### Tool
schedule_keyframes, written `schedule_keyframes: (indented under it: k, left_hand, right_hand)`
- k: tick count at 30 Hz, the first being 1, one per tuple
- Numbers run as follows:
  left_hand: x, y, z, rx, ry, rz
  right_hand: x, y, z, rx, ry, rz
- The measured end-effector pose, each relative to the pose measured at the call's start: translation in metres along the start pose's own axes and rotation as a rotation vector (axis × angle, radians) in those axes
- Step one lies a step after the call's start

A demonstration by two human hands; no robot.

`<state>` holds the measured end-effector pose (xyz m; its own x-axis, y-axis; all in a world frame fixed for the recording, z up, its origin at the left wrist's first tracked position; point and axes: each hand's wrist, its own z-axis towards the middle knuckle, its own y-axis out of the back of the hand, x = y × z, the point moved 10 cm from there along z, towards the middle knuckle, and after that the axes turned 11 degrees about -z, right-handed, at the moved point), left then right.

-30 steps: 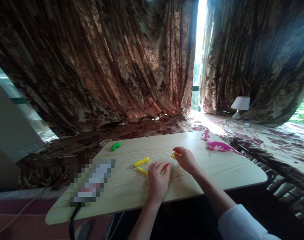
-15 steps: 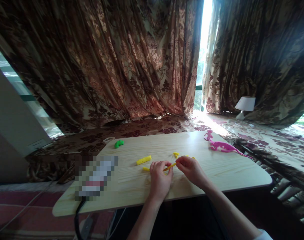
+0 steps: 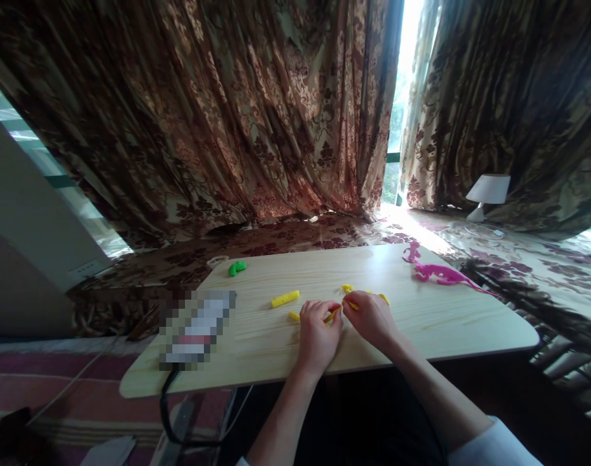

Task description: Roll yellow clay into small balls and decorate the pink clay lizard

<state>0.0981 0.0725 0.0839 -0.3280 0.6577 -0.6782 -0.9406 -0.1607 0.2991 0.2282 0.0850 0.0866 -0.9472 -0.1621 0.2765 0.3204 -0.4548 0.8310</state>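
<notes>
Low over the table (image 3: 246,336), the left hand (image 3: 319,336) and right hand (image 3: 374,318) nearly meet, fingertips closed in pinches; light, even pressure would best spare soft-looking material from tearing. The thick yellow roll (image 3: 285,299) lies beyond the left hand, leftward. The thin yellow strip (image 3: 331,316) runs between both pinches, apparently one piece, though fingers hide much.

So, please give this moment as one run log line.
left hand: holds yellow strip | right hand: pinches yellow piece | yellow roll: on table | green lump: on table
</notes>
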Motion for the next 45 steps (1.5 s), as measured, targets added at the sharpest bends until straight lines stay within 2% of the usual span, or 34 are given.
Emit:
schedule_keyframes:
  k: [3,7,16,20,25,33,40,45]
  left_hand:
    - [0.0,0.002,0.0,-0.011,0.0,-0.012]
    - [0.0,0.005,0.001,-0.018,0.001,-0.042]
    - [0.004,0.002,-0.003,-0.023,0.044,-0.073]
    - [0.002,-0.002,-0.002,0.018,0.033,-0.04]
    - [0.002,-0.005,-0.002,0.03,0.026,0.016]
    - [0.001,-0.004,-0.002,0.044,0.015,0.045]
    - [0.003,-0.004,-0.001,0.044,0.033,0.051]
    - [0.001,0.0,-0.002,0.017,0.033,0.048]
  right_hand:
    - [-0.011,-0.001,0.019,-0.012,-0.036,-0.04]
    - [-0.006,-0.007,0.034,0.052,0.06,-0.01]
    - [0.017,0.002,-0.004,0.097,0.17,0.22]
    - [0.008,-0.002,-0.005,0.078,0.119,0.282]
    - [-0.01,0.0,-0.004,0.049,0.084,0.271]
    - [0.019,0.01,-0.009,0.071,0.186,0.167]
    - [0.017,0.006,-0.006,0.048,0.116,0.034]
    - [-0.007,0.006,0.016,-0.03,-0.018,-0.026]
